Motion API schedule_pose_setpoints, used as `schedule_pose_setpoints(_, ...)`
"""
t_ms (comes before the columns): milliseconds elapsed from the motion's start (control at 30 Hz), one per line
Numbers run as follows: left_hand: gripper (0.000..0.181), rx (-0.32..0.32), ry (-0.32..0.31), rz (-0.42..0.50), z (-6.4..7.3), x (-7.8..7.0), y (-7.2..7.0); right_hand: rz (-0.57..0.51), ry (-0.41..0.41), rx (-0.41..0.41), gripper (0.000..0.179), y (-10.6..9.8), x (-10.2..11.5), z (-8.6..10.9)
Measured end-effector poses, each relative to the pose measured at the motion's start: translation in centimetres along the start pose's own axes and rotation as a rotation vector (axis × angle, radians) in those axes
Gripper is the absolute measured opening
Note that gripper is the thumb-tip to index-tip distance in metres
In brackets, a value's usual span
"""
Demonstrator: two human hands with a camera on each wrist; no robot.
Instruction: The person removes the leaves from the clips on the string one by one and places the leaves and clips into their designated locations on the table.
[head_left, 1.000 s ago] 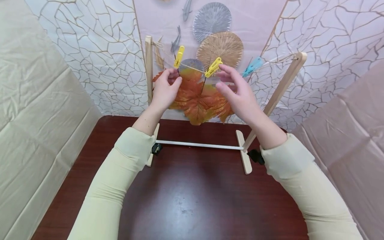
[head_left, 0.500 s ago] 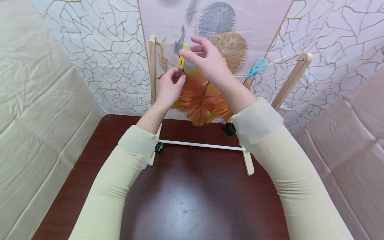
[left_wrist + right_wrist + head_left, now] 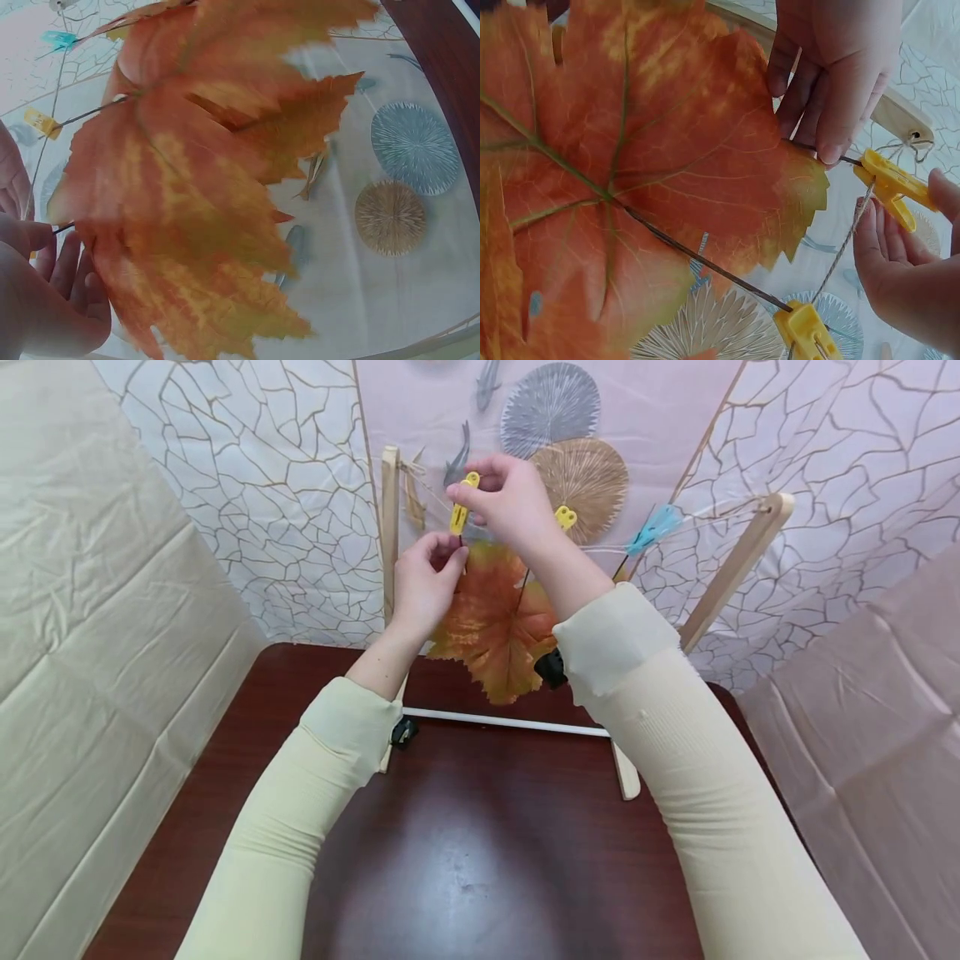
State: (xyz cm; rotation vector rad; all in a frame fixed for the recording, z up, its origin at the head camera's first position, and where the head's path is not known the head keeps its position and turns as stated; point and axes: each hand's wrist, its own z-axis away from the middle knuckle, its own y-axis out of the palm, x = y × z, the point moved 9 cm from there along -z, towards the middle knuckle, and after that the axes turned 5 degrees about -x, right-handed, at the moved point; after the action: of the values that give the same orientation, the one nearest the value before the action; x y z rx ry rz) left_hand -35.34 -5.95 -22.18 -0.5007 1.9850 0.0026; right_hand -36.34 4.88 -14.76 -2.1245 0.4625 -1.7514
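Observation:
Thumb and fingers of my left hand (image 3: 426,583) pinch the dark stem (image 3: 847,159) of an orange-red artificial maple leaf (image 3: 712,142). My right hand (image 3: 517,503) is just above, its thumb and fingers gripping the handle end of a yellow clothespin (image 3: 891,184). That clothespin's nose meets the stem right by the twine (image 3: 843,251). Lower along the twine, a second yellow clothespin (image 3: 807,331) holds another leaf's stem. A blue clothespin (image 3: 652,529) is farther right, with a stem at its nose. In the left wrist view the overlapping leaves (image 3: 180,172) cover much of the scene.
The twine runs between a left wooden post (image 3: 390,518) and a slanted right post (image 3: 738,568). A white rod (image 3: 506,722) joins the stand's wooden feet (image 3: 626,774) on the dark red table (image 3: 465,860). Patterned cloth (image 3: 247,510) hangs behind.
My right hand has moved left from the middle yellow clothespin to the left one and now grips it. My left hand has kept hold of the stem. The middle leaf hangs a little lower.

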Motion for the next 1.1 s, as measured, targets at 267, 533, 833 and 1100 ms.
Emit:
schedule_pose_setpoints(267, 0.016, -0.01, -0.005, -0.056, 0.2, 0.2, -0.3, -0.048, 0.044, -0.042, 0.037, -0.4, -0.4, -0.3)
schedule_pose_setpoints(533, 0.016, -0.042, 0.016, -0.086, 0.4, 0.1, -0.8, -0.057, 0.036, -0.062, 0.03, -0.9, -0.2, -0.4)
schedule_pose_setpoints(833, 0.014, -0.047, 0.042, -0.102, 0.7, 0.1, -1.0, -0.096, -0.063, -0.145, 0.025, -2.1, 0.5, -0.3)
schedule_pose_setpoints(1100, 0.014, -0.049, 0.05, -0.077, 1.2, 0.5, -1.3, -0.183, -0.089, -0.216, 0.026, -3.3, 0.7, -0.1)
